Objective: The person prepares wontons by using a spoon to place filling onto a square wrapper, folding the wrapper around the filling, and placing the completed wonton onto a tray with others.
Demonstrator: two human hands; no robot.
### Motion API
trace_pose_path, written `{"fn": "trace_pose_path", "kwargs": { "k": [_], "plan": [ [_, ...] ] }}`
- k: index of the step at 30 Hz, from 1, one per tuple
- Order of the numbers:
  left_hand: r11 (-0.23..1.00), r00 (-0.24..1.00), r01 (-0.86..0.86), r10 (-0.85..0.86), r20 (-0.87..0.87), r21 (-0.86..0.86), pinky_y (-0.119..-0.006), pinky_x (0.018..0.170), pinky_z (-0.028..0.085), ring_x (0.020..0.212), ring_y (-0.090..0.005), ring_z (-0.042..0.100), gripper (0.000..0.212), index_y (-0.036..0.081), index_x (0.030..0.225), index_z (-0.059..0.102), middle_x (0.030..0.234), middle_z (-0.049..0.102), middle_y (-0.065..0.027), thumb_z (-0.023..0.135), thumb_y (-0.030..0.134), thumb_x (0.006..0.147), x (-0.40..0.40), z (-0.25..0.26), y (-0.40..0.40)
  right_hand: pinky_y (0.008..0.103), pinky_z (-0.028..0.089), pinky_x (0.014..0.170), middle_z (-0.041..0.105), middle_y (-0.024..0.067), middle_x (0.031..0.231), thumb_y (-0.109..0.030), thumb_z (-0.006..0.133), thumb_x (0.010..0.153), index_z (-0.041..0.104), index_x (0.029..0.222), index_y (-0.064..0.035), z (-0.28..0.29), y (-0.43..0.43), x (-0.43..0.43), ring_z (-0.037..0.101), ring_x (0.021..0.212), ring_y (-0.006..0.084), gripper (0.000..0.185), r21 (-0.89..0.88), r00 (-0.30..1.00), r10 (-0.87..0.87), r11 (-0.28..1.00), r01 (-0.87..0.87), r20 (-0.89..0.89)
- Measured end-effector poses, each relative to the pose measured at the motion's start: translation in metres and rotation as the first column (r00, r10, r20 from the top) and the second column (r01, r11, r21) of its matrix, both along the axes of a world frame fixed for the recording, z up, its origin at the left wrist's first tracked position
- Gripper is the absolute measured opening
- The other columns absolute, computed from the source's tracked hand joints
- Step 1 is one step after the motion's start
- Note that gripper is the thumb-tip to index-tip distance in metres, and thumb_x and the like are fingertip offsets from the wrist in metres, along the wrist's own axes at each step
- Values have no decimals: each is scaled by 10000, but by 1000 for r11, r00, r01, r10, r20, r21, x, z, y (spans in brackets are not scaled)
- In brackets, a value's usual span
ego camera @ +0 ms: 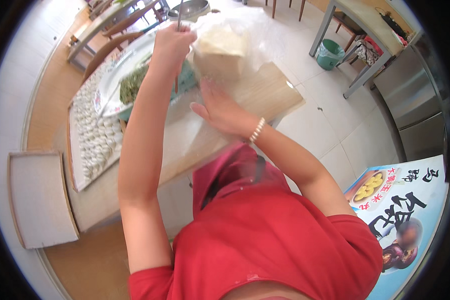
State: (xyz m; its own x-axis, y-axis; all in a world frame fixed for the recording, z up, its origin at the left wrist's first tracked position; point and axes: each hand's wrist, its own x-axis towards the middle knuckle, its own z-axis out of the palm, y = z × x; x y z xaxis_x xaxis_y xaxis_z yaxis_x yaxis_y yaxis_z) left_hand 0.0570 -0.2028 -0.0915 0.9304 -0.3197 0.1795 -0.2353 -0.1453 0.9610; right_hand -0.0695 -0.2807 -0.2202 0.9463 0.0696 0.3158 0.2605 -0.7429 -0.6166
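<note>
My left hand (pixel 174 43) is closed around a thin stick-like tool (pixel 176 84), whose brown lower end points down at the table. Below and left of it, a mound of chopped green filling (pixel 132 85) lies on a large white plate with a floral rim (pixel 107 80). My right hand (pixel 221 108), with a beaded bracelet at the wrist, is spread flat and low over the table. Its blurred fingertips are close to a pale, squared stack that looks like dough wrappers (pixel 221 56), in clear plastic; contact cannot be told. Rows of small white dumplings (pixel 97 142) cover a tray at the left.
A wooden board (pixel 273 90) lies at the table's right end. An empty-looking framed tray (pixel 41 198) is at the far left. Beyond the plate stands a metal pot (pixel 189 9). A green bin (pixel 329 54), another table and a steel cabinet (pixel 412 90) are at the right.
</note>
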Motion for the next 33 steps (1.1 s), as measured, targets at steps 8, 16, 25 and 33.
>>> {"fn": "trace_pose_path", "kwargs": {
  "k": [8, 16, 25, 33],
  "plan": [
    [969, 973, 176, -197, -117, -173, -223, 370, 257, 422, -80, 404, 111, 23, 845, 550, 658, 516, -26, 563, -70, 785, -1, 16, -5, 385, 461, 877, 645, 151, 1036, -116, 675, 831, 605, 1154, -22, 118, -107, 28, 587, 985, 304, 343, -41, 700, -176, 959, 281, 692],
    [969, 973, 222, -228, 46, 109, -212, 407, 273, 448, -43, 391, 112, 7, 875, 599, 607, 493, 26, 667, 63, 806, -22, 30, 23, 319, 461, 807, 638, 114, 902, -303, 679, 877, 651, 1004, 0, 122, -194, 6, 576, 834, 219, 329, 240, 986, 58, 966, -95, 157],
    [943, 997, 1, -25, 66, 333, -234, 435, 306, 468, -48, 410, 209, -13, 825, 664, 549, 498, 13, 645, 191, 862, -66, 20, 67, 486, 219, 1179, 632, 87, 847, -237, 749, 765, 696, 938, -125, 95, -181, -90, 616, 977, 222, 212, -793, 981, 98, 578, -191, -165],
    [984, 998, -37, 26, 64, 173, -201, 376, 257, 413, -43, 386, 277, -15, 840, 646, 545, 526, -7, 601, 236, 947, -101, 39, 53, 375, 502, 943, 637, 179, 1109, -40, 633, 830, 636, 1072, -3, 100, -104, -24, 599, 1044, 361, 245, -173, 985, -14, 984, 44, 170]
  ]
}}
